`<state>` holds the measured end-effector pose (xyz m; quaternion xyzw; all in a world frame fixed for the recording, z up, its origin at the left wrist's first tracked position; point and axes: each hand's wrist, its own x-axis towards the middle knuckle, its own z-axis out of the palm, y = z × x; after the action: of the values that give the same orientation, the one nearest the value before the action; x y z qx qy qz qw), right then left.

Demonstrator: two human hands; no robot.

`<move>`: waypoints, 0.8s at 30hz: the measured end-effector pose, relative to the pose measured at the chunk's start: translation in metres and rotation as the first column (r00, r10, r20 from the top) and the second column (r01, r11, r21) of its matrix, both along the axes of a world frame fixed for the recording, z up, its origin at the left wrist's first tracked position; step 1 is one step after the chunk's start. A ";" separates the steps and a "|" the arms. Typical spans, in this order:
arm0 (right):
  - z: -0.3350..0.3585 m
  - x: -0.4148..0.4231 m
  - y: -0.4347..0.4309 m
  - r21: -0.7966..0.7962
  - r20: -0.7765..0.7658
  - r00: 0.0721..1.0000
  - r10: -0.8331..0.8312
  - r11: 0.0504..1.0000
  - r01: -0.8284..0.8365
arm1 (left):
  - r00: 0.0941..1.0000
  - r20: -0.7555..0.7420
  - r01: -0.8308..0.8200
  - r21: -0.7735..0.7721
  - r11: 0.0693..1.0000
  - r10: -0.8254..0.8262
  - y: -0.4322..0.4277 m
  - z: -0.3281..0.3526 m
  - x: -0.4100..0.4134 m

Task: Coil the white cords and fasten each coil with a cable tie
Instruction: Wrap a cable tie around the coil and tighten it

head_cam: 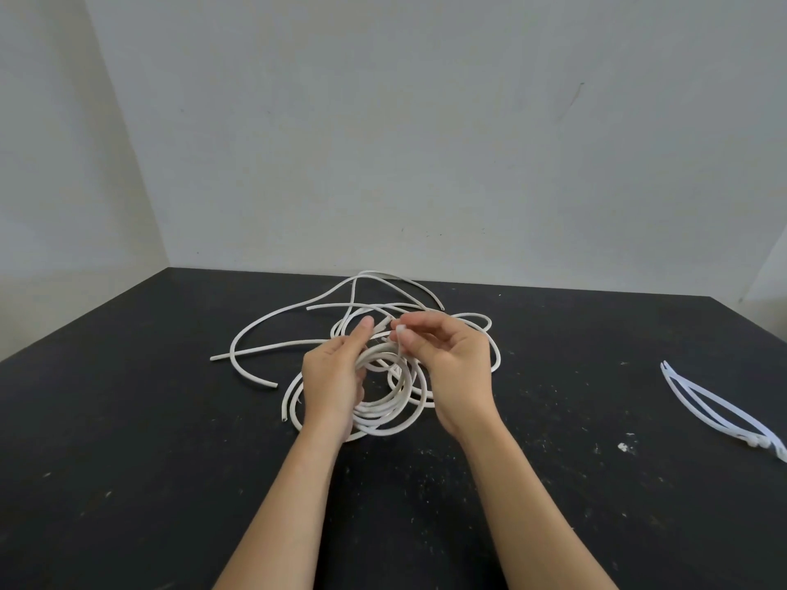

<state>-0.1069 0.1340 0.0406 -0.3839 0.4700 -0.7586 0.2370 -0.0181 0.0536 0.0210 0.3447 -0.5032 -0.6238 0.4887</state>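
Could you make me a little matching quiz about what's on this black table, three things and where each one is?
Things:
1 round coil of white cord
2 loose curved white cord
3 bundle of whitish plastic cable ties

Places:
A far right of the black table
B held in the left hand
C lying left of that hand

Pairs: 1-B, 2-C, 3-A.

The left hand (334, 379) hides the left side of the white coil (379, 413), so how its fingers sit in the loops cannot be told, and the cable tie (400, 340) in the grip of the right hand (451, 368) is too small and blurred to show whether it is threaded. The spare cable ties (719, 408) run off the right edge and both forearms (289, 504) are cut by the near edge
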 end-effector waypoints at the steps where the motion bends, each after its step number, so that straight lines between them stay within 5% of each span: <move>1: 0.000 0.000 0.000 -0.011 0.024 1.000 0.014 1.000 -0.014 | 1.000 -0.009 0.000 -0.014 1.000 0.000 0.000 0.000 0.000; 24: -0.009 0.004 -0.006 -0.064 0.075 0.993 0.095 0.994 -0.091 | 0.986 0.009 -0.151 -0.371 0.917 0.166 0.006 -0.004 -0.002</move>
<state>-0.1027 0.1283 0.0314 -0.3824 0.4189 -0.7751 0.2786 -0.0198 0.0593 0.0171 0.2990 -0.5916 -0.4696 0.5831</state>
